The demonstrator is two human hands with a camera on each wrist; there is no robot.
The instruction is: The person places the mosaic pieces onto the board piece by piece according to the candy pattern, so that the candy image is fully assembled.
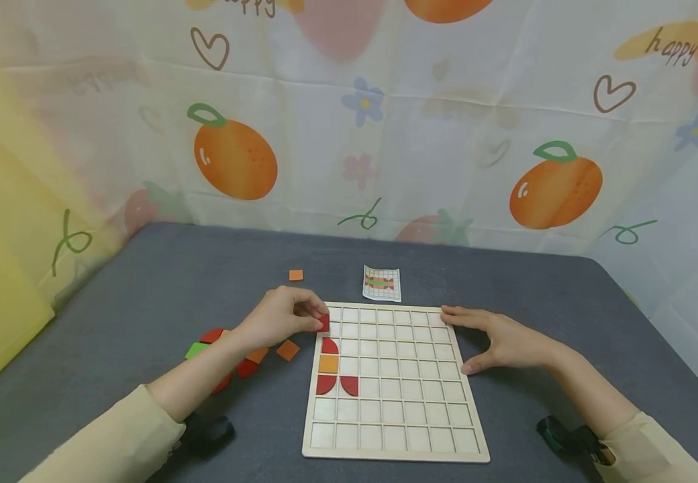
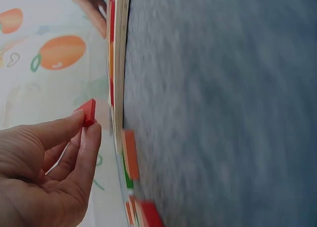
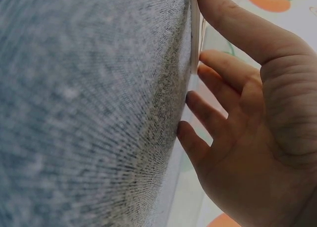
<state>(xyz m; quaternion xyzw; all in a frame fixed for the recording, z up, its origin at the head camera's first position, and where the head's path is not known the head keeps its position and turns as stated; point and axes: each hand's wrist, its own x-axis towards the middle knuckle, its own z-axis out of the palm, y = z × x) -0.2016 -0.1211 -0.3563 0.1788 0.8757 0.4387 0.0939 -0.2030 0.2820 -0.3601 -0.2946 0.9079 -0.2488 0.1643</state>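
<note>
My left hand (image 1: 278, 316) pinches a small red tile (image 2: 89, 112) between thumb and fingertips, over the top left corner of a pale wooden grid board (image 1: 394, 455). Below it in the leftmost column lie a red quarter-round tile (image 1: 329, 346), an orange square tile (image 1: 327, 364) and another red quarter-round tile (image 1: 325, 385). One more red quarter-round tile (image 1: 350, 386) sits in the second column. My right hand (image 1: 500, 339) rests at the board's right edge, its fingers extended and spread from the thumb, holding no tile.
Left of the board lies a loose pile of red, orange and green tiles, partly behind my left forearm; a green tile (image 1: 196, 350) shows there. A single orange tile (image 1: 296, 275) and a small printed pattern card (image 1: 382, 284) lie beyond the board. A printed curtain (image 1: 325, 134) hangs behind the table.
</note>
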